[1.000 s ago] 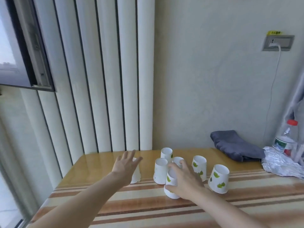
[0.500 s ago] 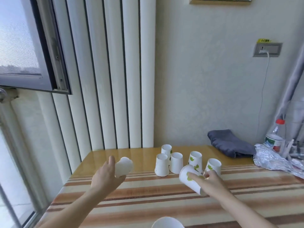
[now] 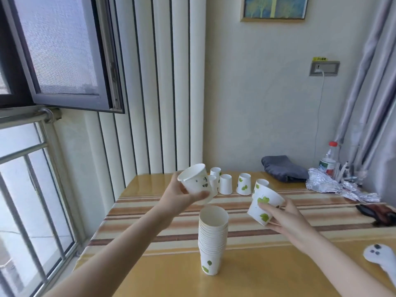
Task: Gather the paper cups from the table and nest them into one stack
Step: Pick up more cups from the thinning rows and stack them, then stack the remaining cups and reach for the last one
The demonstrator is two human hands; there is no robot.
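Both hands were closed on one cup each, left hand [image 3: 182,197] with its cup [image 3: 196,181] and right hand [image 3: 285,217] with its cup [image 3: 264,207], flanking the upright stack [image 3: 212,239], mouths tipped ready to nest; five loose cups [image 3: 226,184] sat inverted beyond the stack on the desk [image 3: 278,269].

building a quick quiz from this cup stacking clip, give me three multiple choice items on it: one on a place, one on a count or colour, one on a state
1. Where does the tall stack of cups stand?
A. on the near part of the table, between the two arms
B. by the wall, next to the grey cloth
C. on the window sill

2. How many cups does the person hold?
A. none
B. one
C. two

3. How do the loose cups at the far side of the table stand?
A. upright, mouths up
B. upside down, mouths on the table
C. lying on their sides

Answers:
1. A: the stack sits on the table, close to the camera and between the forearms.
2. C: the left hand holds one cup and the right hand holds another cup.
3. B: their narrow closed bottoms face up.
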